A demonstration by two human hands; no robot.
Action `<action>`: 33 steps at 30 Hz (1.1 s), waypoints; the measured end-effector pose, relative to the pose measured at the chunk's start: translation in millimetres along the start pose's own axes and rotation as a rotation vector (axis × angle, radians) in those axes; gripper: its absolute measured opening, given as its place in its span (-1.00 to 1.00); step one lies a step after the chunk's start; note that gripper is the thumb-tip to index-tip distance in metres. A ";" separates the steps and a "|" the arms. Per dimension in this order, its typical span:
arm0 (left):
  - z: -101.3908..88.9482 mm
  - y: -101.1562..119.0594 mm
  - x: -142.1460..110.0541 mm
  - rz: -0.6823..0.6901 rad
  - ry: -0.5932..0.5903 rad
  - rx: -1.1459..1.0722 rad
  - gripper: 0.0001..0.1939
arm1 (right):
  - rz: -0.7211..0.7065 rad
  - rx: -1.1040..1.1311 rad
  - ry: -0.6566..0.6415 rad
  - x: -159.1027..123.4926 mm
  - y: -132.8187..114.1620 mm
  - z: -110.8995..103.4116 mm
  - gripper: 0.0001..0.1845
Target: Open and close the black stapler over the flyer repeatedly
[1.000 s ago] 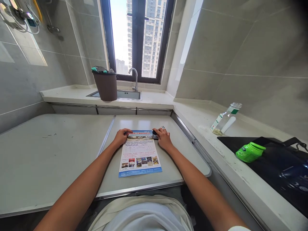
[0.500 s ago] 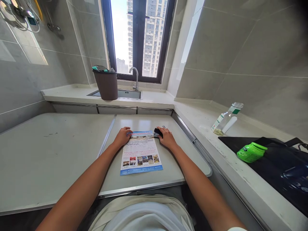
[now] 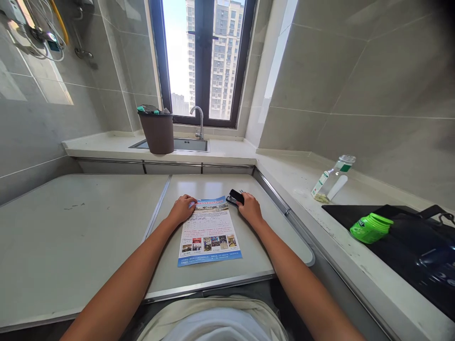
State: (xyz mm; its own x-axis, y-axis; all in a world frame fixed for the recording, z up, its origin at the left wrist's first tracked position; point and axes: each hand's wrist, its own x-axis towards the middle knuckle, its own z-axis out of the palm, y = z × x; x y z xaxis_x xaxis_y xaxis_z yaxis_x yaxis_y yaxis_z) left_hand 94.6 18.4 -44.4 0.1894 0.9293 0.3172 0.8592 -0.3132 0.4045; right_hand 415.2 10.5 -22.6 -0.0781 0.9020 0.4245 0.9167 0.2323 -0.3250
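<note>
A printed flyer (image 3: 208, 227) with blue bands and a row of small photos lies flat in front of me. My left hand (image 3: 182, 209) is at its upper left corner, fingers curled and pinching the edge. In my right hand (image 3: 250, 207) is a black stapler (image 3: 235, 197), its front end pointing left at the flyer's upper right edge. The stapler's two arms look apart at the front. Whether it touches the paper I cannot tell. My right palm and fingers hide its rear part.
Under the flyer is a pale folding table (image 3: 199, 279). Behind it, a brown bin (image 3: 156, 132) stands by the sink (image 3: 192, 144) and faucet (image 3: 202, 123). On the right counter are a clear bottle (image 3: 332, 182), a green jar (image 3: 371, 228) and a black bag (image 3: 419, 251).
My right hand has shifted slightly right, and more of the stapler shows beside the flyer's edge. My left hand stays at the corner. The view has tilted up a little.
</note>
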 end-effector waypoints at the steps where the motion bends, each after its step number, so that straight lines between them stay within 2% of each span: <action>1: 0.2 0.0 0.1 -0.005 -0.002 -0.004 -0.69 | -0.034 -0.010 0.034 -2.2 -6.7 -2.1 -0.75; 4: 1.3 -0.3 0.3 -0.015 -0.001 -0.011 -0.69 | -0.176 0.027 0.058 -11.2 -32.9 -4.4 -0.75; 8: 2.9 -1.0 0.8 -0.002 0.002 -0.002 -0.69 | -0.313 0.169 -0.058 -26.1 -65.5 3.9 -0.73; 11: 4.7 -3.4 2.3 -0.013 -0.004 0.012 -0.67 | -0.343 0.176 -0.155 -34.8 -76.1 11.5 -0.72; 14: 6.7 -6.5 3.7 -0.022 -0.010 0.012 -0.66 | -0.353 0.160 -0.188 -36.3 -74.7 14.7 -0.72; 18: 7.8 -9.4 3.8 -0.040 0.025 -0.031 -0.66 | -0.403 0.232 -0.263 -23.5 -56.3 10.6 -0.75; 22: 7.0 -10.6 2.2 -0.066 0.036 -0.042 -0.69 | -0.403 0.372 -0.414 -3.7 -17.1 -3.1 -0.79; 28: 6.0 -10.0 1.2 -0.040 0.029 -0.014 -0.74 | -0.300 0.534 -0.578 10.5 41.9 -25.9 -0.58; 31: 2.6 -12.3 3.5 -0.007 0.041 0.021 -0.76 | -0.245 0.573 -0.623 12.3 53.2 -28.6 -0.46; 33: -2.2 -16.9 4.4 -0.055 0.073 0.106 -0.73 | -0.216 0.566 -0.621 13.0 55.0 -27.7 -0.44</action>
State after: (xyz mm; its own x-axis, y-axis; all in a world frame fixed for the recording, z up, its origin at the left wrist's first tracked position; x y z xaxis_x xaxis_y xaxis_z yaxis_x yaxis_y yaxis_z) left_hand 79.9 27.4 -48.0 0.1090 0.9265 0.3601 0.9133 -0.2363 0.3316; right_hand 475.5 24.9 -11.6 -0.5789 0.8144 0.0403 0.5376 0.4184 -0.7321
